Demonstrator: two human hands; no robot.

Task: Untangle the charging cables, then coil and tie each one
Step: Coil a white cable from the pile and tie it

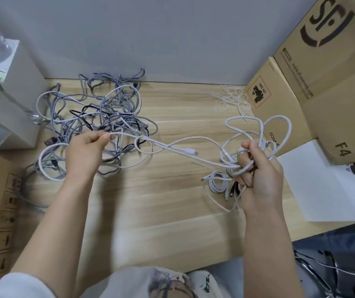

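White cable point(172, 145): light, limp, snag-prone; left hand point(84, 151) pinches its run, right hand point(258, 168) grips gathered loops (hold near plugs).

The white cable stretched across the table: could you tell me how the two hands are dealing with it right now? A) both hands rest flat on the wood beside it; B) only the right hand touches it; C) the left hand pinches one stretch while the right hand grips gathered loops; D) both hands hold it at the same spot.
C: the left hand pinches the white cable near the tangled pile, while the right hand grips its gathered loops.
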